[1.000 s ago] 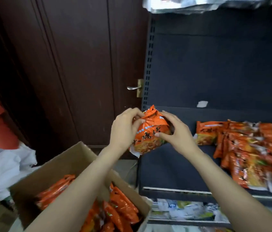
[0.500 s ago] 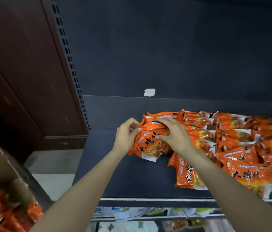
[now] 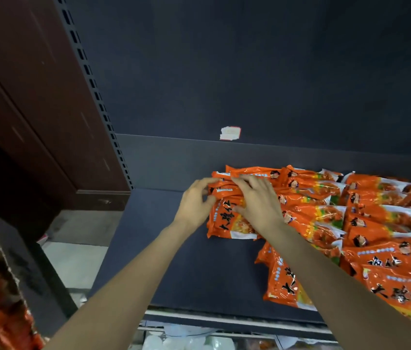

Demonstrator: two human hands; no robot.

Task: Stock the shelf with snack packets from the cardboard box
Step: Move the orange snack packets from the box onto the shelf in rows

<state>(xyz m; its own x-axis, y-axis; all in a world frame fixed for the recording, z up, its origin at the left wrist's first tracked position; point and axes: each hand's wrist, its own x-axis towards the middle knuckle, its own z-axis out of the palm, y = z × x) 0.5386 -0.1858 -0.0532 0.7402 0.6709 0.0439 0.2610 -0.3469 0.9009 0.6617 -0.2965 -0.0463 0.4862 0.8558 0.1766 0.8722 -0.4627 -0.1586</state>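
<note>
1. Two hands: left hand (image 3: pixel 194 203) and right hand (image 3: pixel 257 200) both grasp one snack packet (image 3: pixel 227 221), lying on shelf (image 3: pixel 174 261).
2. Cardboard box (image 3: pixel 10 248) at 8 o'clock; packets uncountable.

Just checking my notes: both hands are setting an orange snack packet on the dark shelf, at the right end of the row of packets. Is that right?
Not quite. The head view shows the left hand and right hand setting the orange snack packet on the dark shelf at the left end of the row of packets, not the right.
</note>
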